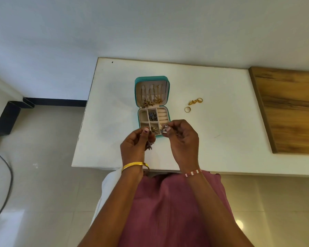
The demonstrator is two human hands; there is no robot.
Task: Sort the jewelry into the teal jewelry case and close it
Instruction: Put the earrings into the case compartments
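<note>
The teal jewelry case (pixel 136 97) lies open on the white table (pixel 221 122). Gold necklaces (pixel 151 102) hang in its lid. Dark silver pieces (pixel 152 116) fill the middle compartment of its base. Both hands are raised just in front of the case's near edge. My left hand (pixel 135 147) pinches a silver jewelry piece (pixel 149 146) that dangles below the fingers. My right hand (pixel 183 141) pinches a small silver earring (pixel 165 127) at its fingertips. Three gold rings lie on the table to the right of the case: one ring (pixel 187 109) apart, two rings (pixel 195 101) close together.
A wooden panel (pixel 291 111) lies on the right part of the table. The table's left edge borders tiled floor with a dark cable (pixel 6 189). A wall rises behind the table.
</note>
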